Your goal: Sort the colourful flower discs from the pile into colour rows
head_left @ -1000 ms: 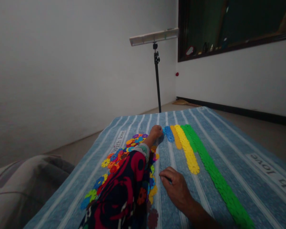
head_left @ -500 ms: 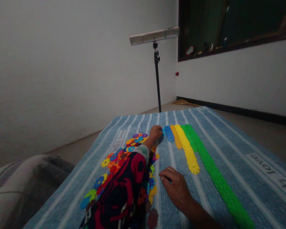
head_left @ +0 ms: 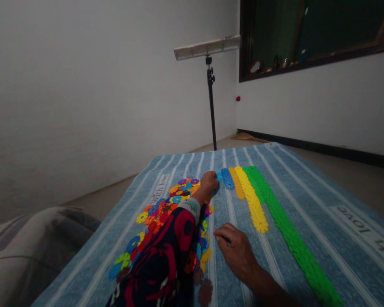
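My left hand (head_left: pixel 209 182) reaches to the far part of the cloth, fingers bent downward and closed. Its fingertips are beside a short light blue row of flower-shaped plastic discs (head_left: pixel 219 175); what they hold, if anything, is hidden. Below it, my right hand (head_left: pixel 237 249) rests loosely curled on the cloth, with nothing visible in it. To its right run overlapping disc rows: blue (head_left: pixel 228 179), orange (head_left: pixel 237 183), yellow (head_left: pixel 252 200) and a long green one (head_left: pixel 294 238). Mixed loose discs (head_left: pixel 158 213) lie heaped around my left sleeve, which covers some of them.
A striped blue cloth (head_left: pixel 307 187) covers the table. Behind it stands a black pole (head_left: pixel 212 111) with a flat panel (head_left: pixel 208 48) on top. Grey fabric (head_left: pixel 41 251) bulges at the lower left. A dark window (head_left: pixel 310 38) is at the upper right.
My left hand has drawn back slightly to the left and down, so more of the light blue discs shows. My right hand has hardly moved.
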`<state>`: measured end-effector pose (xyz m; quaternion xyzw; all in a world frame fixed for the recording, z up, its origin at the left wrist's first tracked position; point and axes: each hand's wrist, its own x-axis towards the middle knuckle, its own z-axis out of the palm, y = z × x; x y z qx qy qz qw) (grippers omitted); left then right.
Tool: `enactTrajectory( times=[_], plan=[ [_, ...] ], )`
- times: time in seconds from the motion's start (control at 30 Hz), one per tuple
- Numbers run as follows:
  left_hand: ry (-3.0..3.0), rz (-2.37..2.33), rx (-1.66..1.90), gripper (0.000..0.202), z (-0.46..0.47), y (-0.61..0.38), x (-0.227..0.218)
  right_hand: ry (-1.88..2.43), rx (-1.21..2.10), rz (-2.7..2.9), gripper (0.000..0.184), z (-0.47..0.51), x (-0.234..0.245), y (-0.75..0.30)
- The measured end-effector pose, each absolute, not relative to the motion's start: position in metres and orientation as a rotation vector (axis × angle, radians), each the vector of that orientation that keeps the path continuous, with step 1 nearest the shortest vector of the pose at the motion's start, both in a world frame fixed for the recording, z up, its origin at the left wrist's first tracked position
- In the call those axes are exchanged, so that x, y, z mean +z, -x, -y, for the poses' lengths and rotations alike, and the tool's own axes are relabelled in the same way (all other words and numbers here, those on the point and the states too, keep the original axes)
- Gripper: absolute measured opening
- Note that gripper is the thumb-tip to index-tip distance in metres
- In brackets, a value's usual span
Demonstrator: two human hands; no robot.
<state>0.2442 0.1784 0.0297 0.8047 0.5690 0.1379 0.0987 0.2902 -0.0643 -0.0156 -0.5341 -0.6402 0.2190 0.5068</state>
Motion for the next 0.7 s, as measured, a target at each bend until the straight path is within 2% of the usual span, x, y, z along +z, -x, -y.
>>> enactTrajectory(
  times=[0.7],
  plan=[
    [-2.415, -1.669, 0.428, 0.033, -0.175, -0.227, 0.036, 1.287, 0.559, 1.555, 0.026, 0.066, -0.017, -0.291]
  ],
)
